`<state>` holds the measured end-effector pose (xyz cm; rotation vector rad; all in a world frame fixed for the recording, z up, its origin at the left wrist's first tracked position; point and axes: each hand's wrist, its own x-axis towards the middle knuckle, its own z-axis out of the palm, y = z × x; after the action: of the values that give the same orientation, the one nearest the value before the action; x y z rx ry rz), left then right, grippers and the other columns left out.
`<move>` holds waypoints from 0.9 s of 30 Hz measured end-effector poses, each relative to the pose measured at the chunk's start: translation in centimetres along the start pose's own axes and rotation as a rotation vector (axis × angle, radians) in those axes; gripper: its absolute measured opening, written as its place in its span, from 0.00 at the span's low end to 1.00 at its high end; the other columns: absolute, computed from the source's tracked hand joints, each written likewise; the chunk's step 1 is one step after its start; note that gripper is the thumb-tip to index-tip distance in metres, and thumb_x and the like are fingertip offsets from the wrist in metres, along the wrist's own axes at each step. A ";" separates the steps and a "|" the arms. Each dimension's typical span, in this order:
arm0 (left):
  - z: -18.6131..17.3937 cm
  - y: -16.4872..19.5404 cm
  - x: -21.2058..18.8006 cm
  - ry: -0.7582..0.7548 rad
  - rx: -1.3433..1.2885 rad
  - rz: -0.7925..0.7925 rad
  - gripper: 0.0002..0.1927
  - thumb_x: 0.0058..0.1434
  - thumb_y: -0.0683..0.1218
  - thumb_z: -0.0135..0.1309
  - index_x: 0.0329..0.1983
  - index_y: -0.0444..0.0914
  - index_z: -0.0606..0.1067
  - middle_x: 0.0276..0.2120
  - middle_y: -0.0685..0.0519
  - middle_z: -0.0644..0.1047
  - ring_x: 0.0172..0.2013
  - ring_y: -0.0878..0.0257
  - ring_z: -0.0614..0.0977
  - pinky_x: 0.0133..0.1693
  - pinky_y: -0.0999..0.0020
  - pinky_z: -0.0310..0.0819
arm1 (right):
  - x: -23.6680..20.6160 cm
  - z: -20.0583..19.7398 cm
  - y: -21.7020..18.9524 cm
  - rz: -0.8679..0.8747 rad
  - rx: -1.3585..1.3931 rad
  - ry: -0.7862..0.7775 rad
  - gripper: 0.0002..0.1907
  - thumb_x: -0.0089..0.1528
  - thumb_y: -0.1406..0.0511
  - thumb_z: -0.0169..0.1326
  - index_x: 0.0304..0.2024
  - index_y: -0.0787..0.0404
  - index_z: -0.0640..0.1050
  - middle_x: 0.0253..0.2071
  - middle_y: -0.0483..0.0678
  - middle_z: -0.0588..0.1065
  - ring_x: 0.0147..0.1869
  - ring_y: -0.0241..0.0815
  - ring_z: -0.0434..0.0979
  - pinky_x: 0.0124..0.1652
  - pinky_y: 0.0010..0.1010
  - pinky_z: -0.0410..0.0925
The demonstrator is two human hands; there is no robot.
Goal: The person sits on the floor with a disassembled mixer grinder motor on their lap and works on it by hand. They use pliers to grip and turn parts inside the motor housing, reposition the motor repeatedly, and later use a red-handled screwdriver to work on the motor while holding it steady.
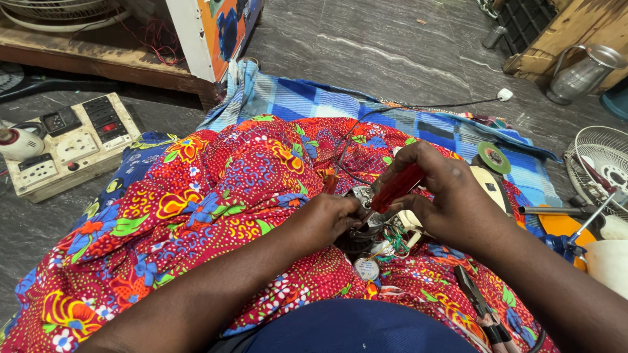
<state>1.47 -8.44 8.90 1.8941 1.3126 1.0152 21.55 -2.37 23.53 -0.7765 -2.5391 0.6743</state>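
Inspector: Right hand point(445, 196) grips red-handled screwdriver point(397, 187); left hand point(330, 219) clamps small dark round motor point(363, 225) over red floral cloth point(216, 196).

Assessor: Risk: tip slipping into left fingers or green wires point(392, 236); unsteady lap support.

A grey stone floor point(392, 46) carries a red floral cloth point(196, 209) over a blue checked cloth point(314, 98); a cream switchboard point(72, 144) lies by the floral cloth's left edge.
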 end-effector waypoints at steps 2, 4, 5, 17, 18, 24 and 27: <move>0.0 0.0 -0.1 -0.015 0.009 0.021 0.07 0.61 0.40 0.59 0.42 0.36 0.79 0.33 0.45 0.83 0.33 0.57 0.87 0.37 0.62 0.81 | 0.0 -0.1 -0.1 -0.035 0.057 -0.015 0.22 0.53 0.77 0.60 0.47 0.61 0.68 0.43 0.50 0.83 0.52 0.44 0.87 0.49 0.33 0.78; 0.0 0.0 -0.2 -0.023 0.022 0.058 0.07 0.61 0.40 0.59 0.42 0.36 0.79 0.34 0.45 0.83 0.34 0.56 0.87 0.38 0.61 0.81 | 0.0 0.0 -0.3 -0.014 0.044 -0.043 0.23 0.52 0.76 0.61 0.47 0.60 0.69 0.43 0.49 0.83 0.51 0.44 0.86 0.48 0.34 0.77; 0.0 0.0 -0.2 -0.043 0.044 0.067 0.07 0.60 0.39 0.59 0.42 0.36 0.79 0.34 0.45 0.83 0.35 0.55 0.87 0.38 0.60 0.80 | -0.1 0.0 -0.4 -0.003 0.037 -0.057 0.23 0.52 0.76 0.62 0.47 0.60 0.69 0.43 0.48 0.83 0.51 0.44 0.86 0.48 0.34 0.76; -0.2 0.3 -0.3 -0.030 0.064 0.058 0.06 0.61 0.39 0.58 0.42 0.36 0.78 0.35 0.44 0.83 0.36 0.53 0.87 0.39 0.58 0.79 | -0.4 -0.3 -0.4 -0.097 0.022 -0.055 0.23 0.50 0.80 0.55 0.46 0.61 0.71 0.44 0.49 0.82 0.52 0.46 0.86 0.49 0.35 0.77; -0.2 0.3 -0.4 -0.028 0.061 0.060 0.06 0.62 0.39 0.58 0.42 0.36 0.78 0.35 0.45 0.83 0.36 0.53 0.87 0.39 0.58 0.79 | -0.4 -0.4 -0.4 -0.078 0.001 -0.048 0.23 0.49 0.81 0.55 0.46 0.61 0.71 0.44 0.49 0.82 0.52 0.46 0.86 0.49 0.36 0.77; -0.4 0.3 -0.4 -0.020 -0.009 0.046 0.08 0.61 0.38 0.57 0.43 0.37 0.77 0.36 0.46 0.83 0.38 0.56 0.88 0.40 0.60 0.81 | -0.4 -0.3 -0.2 -0.069 0.013 -0.040 0.24 0.49 0.81 0.53 0.47 0.62 0.70 0.45 0.49 0.82 0.52 0.45 0.86 0.49 0.34 0.75; -0.4 0.5 -0.4 -0.020 0.026 0.056 0.08 0.60 0.37 0.57 0.42 0.36 0.77 0.36 0.46 0.83 0.38 0.56 0.87 0.39 0.59 0.80 | -0.5 -0.2 -0.1 -0.094 0.004 -0.051 0.24 0.48 0.82 0.53 0.47 0.63 0.71 0.45 0.50 0.81 0.53 0.46 0.85 0.50 0.34 0.76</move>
<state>1.30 -8.96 9.42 1.9656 1.2733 1.0098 21.97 -2.65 23.58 -0.6420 -2.6006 0.6763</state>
